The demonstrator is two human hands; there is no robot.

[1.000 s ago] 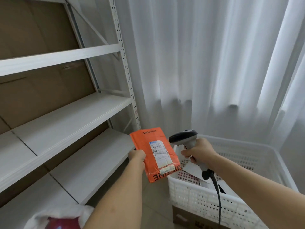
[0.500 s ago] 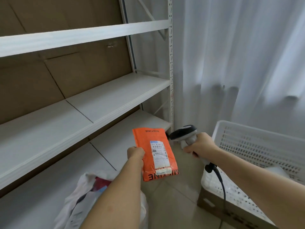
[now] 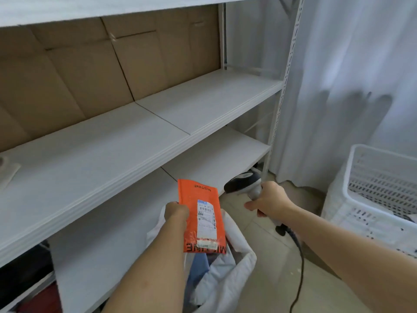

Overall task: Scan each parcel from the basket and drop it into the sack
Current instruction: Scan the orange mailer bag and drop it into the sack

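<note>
My left hand [image 3: 176, 211] pinches the orange parcel [image 3: 201, 216] by its edge, label up, right above the open sack [image 3: 228, 267], placed for the drop I think. My right hand [image 3: 267, 201] grips the scanner [image 3: 242, 182] beside it, off the label; basket [image 3: 370, 188] far right.

Single head-worn wide-angle camera faces forward and down, close over both forearms toward shelving [image 3: 158, 136] and floor.

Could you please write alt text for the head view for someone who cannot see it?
The left hand holds an orange parcel above an open white sack; the right hand grips a corded scanner. White shelves stand left, a white basket right.
</note>
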